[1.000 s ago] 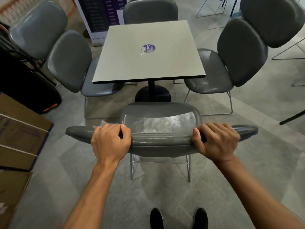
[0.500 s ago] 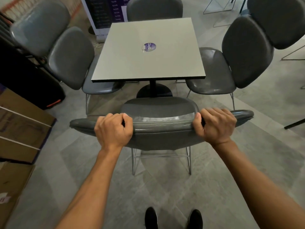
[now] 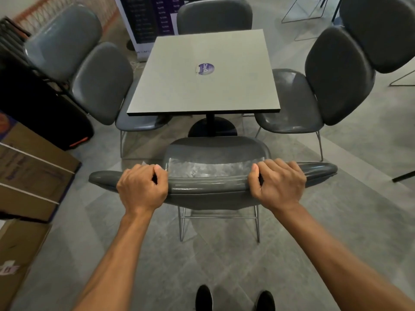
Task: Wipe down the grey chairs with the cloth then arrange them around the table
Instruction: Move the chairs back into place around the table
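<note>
From the head camera, both hands are wrapped over the top edge of the near grey chair (image 3: 215,153), the left hand (image 3: 142,187) toward the left end of the backrest, the right hand (image 3: 278,184) toward the right; the fingers of each are curled tight and pressed together around that rim. And the chair is on the move: compared with a second ago its seat front now sits closer to the black pedestal (image 3: 212,129), with the backrest shifted slightly left, and the surface (image 3: 202,90) looms larger, so the person has stepped in behind it. A pale scrap, possibly the cloth (image 3: 143,163), peeks out by the left knuckles, though that is hard to confirm. Three more grey chairs already stand at the left side (image 3: 102,84), the right side (image 3: 336,75) and the far side (image 3: 214,16). By my reading the wiping is over and this last chair is nearly home; a short push should tuck it in.
</note>
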